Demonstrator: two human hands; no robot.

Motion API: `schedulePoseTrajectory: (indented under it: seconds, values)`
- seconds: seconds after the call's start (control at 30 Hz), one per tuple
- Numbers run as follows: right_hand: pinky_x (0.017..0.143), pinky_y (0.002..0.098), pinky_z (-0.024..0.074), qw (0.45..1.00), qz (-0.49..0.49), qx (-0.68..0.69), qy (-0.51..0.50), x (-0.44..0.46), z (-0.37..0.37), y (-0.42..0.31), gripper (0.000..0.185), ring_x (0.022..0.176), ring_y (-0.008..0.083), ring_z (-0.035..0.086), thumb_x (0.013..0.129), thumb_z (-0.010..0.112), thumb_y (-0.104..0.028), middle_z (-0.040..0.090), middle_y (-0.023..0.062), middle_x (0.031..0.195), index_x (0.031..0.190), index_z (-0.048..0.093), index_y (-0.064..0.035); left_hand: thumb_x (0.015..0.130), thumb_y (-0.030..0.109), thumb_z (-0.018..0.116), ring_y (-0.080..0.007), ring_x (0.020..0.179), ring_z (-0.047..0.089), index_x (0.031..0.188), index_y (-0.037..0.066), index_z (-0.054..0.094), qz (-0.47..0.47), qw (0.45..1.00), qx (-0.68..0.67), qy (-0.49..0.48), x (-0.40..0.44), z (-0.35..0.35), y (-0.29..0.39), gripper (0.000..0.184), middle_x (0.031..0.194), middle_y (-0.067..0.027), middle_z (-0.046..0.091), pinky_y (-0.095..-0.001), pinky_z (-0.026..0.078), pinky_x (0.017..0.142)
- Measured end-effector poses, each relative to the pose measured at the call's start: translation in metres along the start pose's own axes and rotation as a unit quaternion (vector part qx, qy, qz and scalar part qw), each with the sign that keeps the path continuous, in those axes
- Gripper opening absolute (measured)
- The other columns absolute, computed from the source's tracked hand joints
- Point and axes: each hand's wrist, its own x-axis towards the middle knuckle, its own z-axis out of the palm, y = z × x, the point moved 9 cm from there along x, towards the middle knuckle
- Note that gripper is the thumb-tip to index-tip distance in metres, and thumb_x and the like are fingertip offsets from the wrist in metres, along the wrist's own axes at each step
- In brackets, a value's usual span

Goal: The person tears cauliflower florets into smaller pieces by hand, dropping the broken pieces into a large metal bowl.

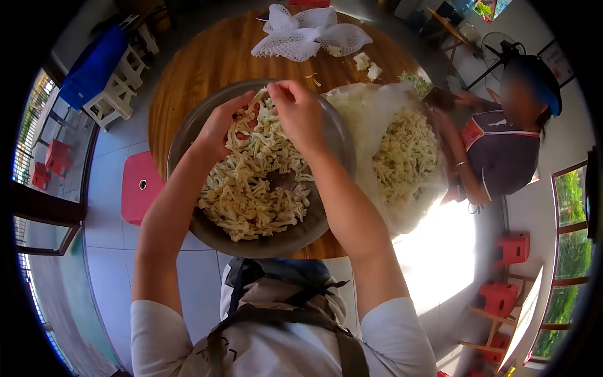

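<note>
A wide metal basin full of cauliflower florets stands at the near side of the round wooden table. Over its far part, my left hand curls around pale cauliflower pieces, its fingertips partly hidden among them. Close by on the right, my right hand is closed, thumb and fingers pinching a piece of cauliflower near the basin's far rim. The two hands are a short gap apart, with florets between and beneath them. A bare patch of the basin's bottom shows right of the middle.
Right of the basin, a large clear plastic bag holds more florets. White foam netting and loose cauliflower chunks lie on the wooden table. A co-worker holds a cleaver at right. A red stool stands left.
</note>
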Motion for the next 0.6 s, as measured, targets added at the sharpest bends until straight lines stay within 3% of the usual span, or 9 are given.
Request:
schedulePoseTrajectory:
  seconds: [0.07, 0.1, 0.2, 0.4, 0.5, 0.6]
  values:
    - [0.057, 0.0228, 0.0436, 1.000, 0.005, 0.002, -0.017, 0.000, 0.003, 0.001, 0.028, 0.059, 0.0073, 0.053, 0.085, 0.060, -0.027, 0.058, 0.0018, 0.068, 0.090, 0.060, 0.0001, 0.087, 0.030, 0.053, -0.0109, 0.051, 0.051, 0.078, 0.008, 0.056, 0.000, 1.000, -0.004, -0.020, 0.004, -0.001, -0.002, 0.024, 0.067, -0.0007, 0.056, -0.0264, 0.045, 0.048]
    - [0.056, 0.0226, 0.0427, 1.000, 0.004, 0.003, -0.011, 0.000, 0.003, 0.003, 0.028, 0.057, 0.0067, 0.051, 0.085, 0.060, -0.028, 0.057, 0.0005, 0.066, 0.090, 0.059, -0.0004, 0.087, 0.030, 0.053, -0.0096, 0.051, 0.050, 0.078, 0.008, 0.056, -0.016, 1.000, -0.018, 0.013, -0.007, 0.007, -0.001, 0.024, 0.066, -0.0007, 0.056, -0.0251, 0.044, 0.046]
    - [0.058, 0.0283, 0.0450, 1.000, 0.017, 0.008, 0.003, -0.001, 0.000, 0.000, 0.023, 0.061, 0.0160, 0.057, 0.082, 0.062, -0.024, 0.060, 0.0073, 0.067, 0.084, 0.059, -0.0010, 0.088, 0.030, 0.053, -0.0091, 0.051, 0.050, 0.078, 0.008, 0.056, -0.022, 0.999, -0.020, 0.030, -0.010, 0.011, 0.000, 0.024, 0.066, -0.0008, 0.055, -0.0245, 0.043, 0.046]
    - [0.057, 0.0291, 0.0450, 1.000, -0.001, 0.002, 0.006, 0.000, 0.001, 0.002, 0.023, 0.059, 0.0176, 0.056, 0.081, 0.062, -0.024, 0.059, 0.0074, 0.065, 0.083, 0.059, -0.0010, 0.088, 0.029, 0.053, -0.0092, 0.050, 0.048, 0.078, 0.009, 0.056, -0.012, 0.999, 0.020, 0.043, -0.005, 0.002, 0.000, 0.023, 0.064, -0.0001, 0.054, -0.0246, 0.043, 0.046]
    - [0.054, 0.0219, 0.0411, 1.000, -0.014, -0.012, -0.003, 0.001, 0.002, 0.002, 0.024, 0.057, 0.0058, 0.050, 0.083, 0.062, -0.025, 0.057, -0.0005, 0.065, 0.088, 0.059, -0.0017, 0.088, 0.029, 0.052, -0.0092, 0.050, 0.049, 0.078, 0.009, 0.056, -0.005, 0.999, 0.003, 0.051, -0.011, 0.010, 0.002, 0.023, 0.064, -0.0001, 0.055, -0.0246, 0.043, 0.046]
    - [0.054, 0.0214, 0.0411, 1.000, -0.007, -0.002, -0.009, 0.001, 0.004, 0.005, 0.025, 0.057, 0.0058, 0.051, 0.083, 0.062, -0.026, 0.057, -0.0008, 0.065, 0.088, 0.059, -0.0017, 0.088, 0.029, 0.052, -0.0096, 0.052, 0.051, 0.078, 0.009, 0.057, -0.007, 1.000, 0.005, 0.001, -0.004, 0.007, 0.001, 0.023, 0.067, -0.0007, 0.057, -0.0252, 0.045, 0.048]
